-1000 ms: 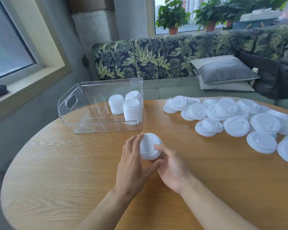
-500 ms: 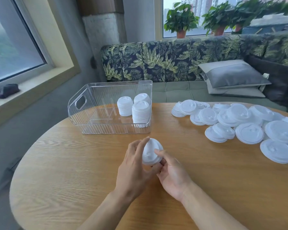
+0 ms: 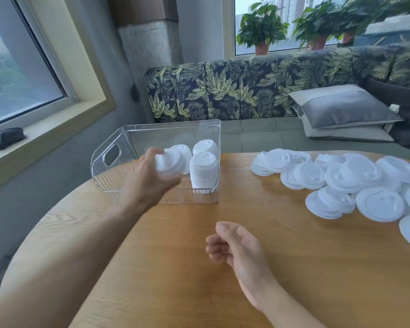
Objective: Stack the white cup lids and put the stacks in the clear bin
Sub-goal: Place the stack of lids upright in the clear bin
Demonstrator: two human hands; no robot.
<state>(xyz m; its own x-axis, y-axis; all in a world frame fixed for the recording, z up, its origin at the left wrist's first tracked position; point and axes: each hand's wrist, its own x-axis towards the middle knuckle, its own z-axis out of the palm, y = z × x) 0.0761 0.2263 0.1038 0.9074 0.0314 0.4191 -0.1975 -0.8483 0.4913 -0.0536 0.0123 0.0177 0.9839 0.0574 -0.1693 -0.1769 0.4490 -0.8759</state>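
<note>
Since a second ago, the small stack of lids has been taken from between both hands over the middle of the table and carried to the clear bin. It is now gripped from the side by the left hand alone. It is held tilted above the bin's near wall and has not yet been set down; the motion blur hides finer detail. The right hand has been withdrawn from the stack and is held over the table with its fingers loosely curled and nothing in it. The pile of loose lids at the right of the table is unchanged.

Three risks are judged from here:

- **The bin:** it looks light and could be pushed along the table if its near wall is caught by the wrist on the way down.
- **The standing stacks:** these tall columns in the right end of the bin could be knocked over, because the carried stack is brought in tilted and close beside them.
- **The carried stack:** it could fan apart or slip, since the lids are only nested and are pinched by one hand.
</note>
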